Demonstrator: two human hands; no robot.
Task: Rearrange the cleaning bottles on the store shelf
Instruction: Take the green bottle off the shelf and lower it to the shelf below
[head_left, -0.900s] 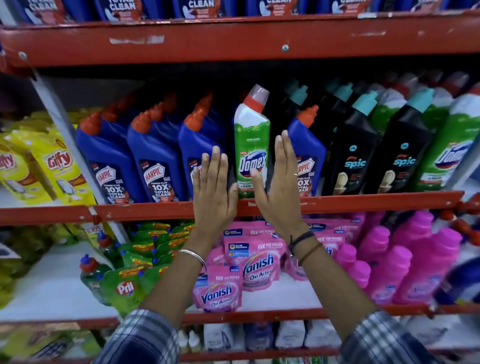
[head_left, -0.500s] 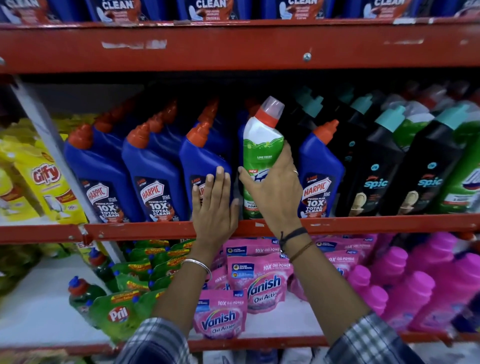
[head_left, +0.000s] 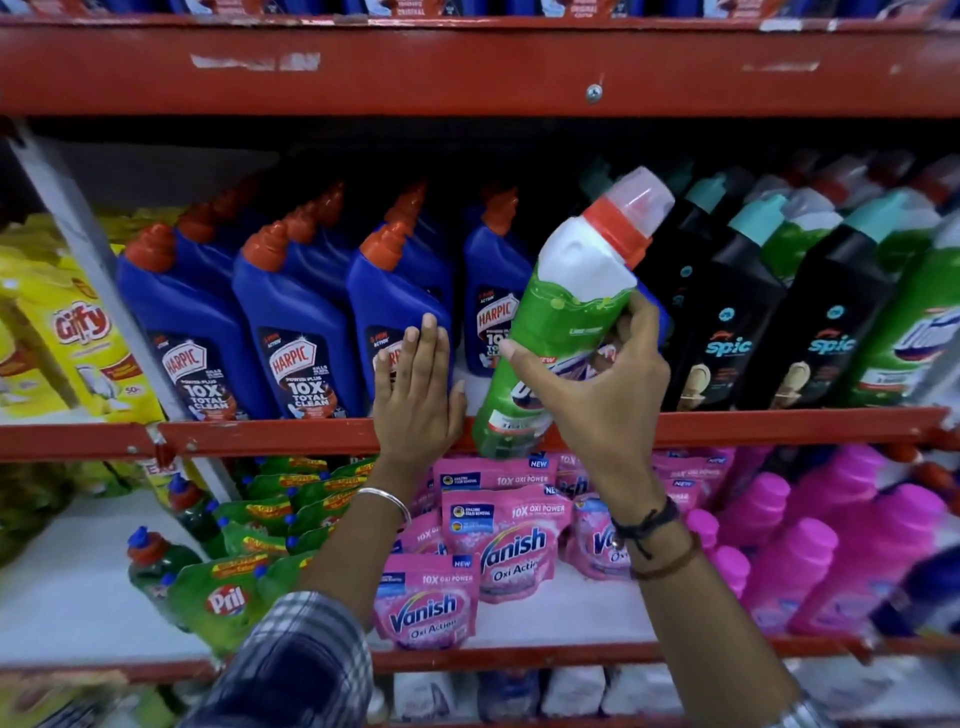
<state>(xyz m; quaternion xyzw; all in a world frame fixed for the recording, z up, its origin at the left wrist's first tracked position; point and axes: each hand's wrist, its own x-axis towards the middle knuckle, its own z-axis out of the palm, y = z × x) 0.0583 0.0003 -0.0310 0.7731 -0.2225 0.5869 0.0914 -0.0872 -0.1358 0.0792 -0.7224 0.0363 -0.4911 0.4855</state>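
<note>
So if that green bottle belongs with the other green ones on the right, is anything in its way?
Yes. A block of black Spic bottles stands between the green bottle, held tilted in the right hand, and the green bottles at the shelf's right end.

Red shelf (head_left: 291, 436) carries blue Harpic bottles (head_left: 296, 332) beside black Spic bottles (head_left: 727, 322).

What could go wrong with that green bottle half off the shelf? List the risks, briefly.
1. The right hand grips the green Domex bottle one-handed, tilted, its base past the red shelf edge; a slip could drop it onto the Vanish pouches below.
2. Its cap leans toward the black Spic bottles and may knock them.
3. The left hand rests flat against a blue Harpic bottle; pushing could topple that row.
</note>
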